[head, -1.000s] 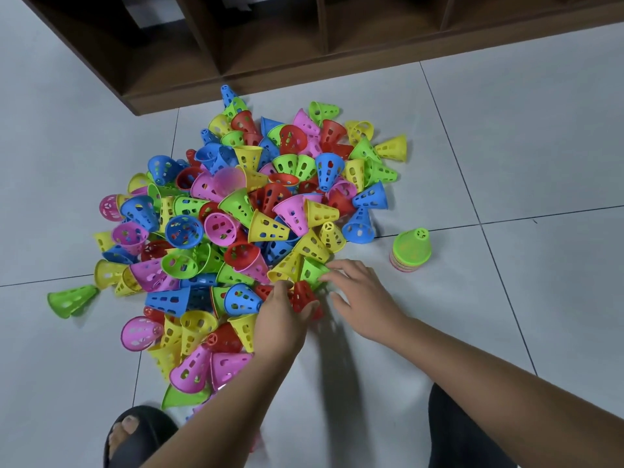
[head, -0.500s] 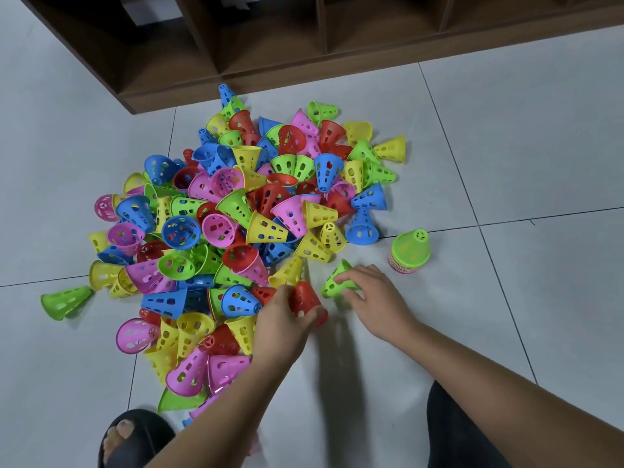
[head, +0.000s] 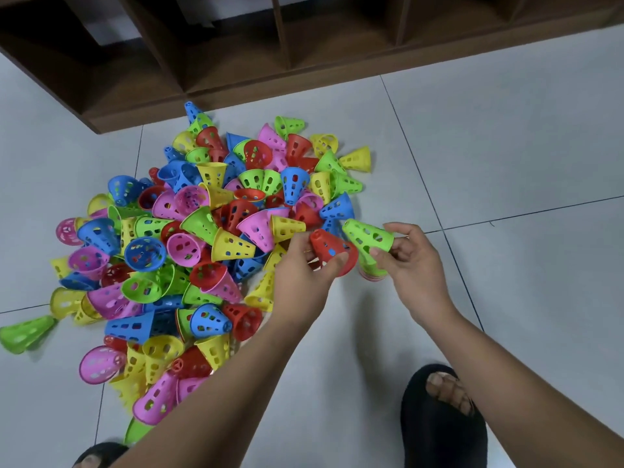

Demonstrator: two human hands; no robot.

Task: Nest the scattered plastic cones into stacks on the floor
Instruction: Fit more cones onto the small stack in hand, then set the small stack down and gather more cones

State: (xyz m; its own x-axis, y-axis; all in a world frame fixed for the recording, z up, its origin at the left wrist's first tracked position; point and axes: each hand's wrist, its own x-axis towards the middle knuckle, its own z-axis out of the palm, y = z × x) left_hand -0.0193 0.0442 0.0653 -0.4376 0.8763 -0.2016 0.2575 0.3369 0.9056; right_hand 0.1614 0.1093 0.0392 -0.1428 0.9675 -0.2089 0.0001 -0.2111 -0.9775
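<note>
A red cone (head: 332, 249) is gripped in the left hand (head: 300, 268) and a green cone (head: 366, 234) is pinched in the right hand (head: 413, 261), just above one short stack (head: 373, 276). Most of the task is judged undone: a large pile (head: 202, 248) is seen scattered to the left.

A pile (head: 202, 248) of perforated cones in red, blue, green, yellow and pink lies jumbled on the floor (head: 506, 163), with a green stray cone (head: 23, 332) apart at its left. The red cone (head: 332, 246) is pinched in the left hand (head: 304, 268), tip tilted up-left, just beside the green cone (head: 368, 236) held by the right hand (head: 410, 255). A small stack (head: 371, 276) stands mostly hidden beneath them
</note>
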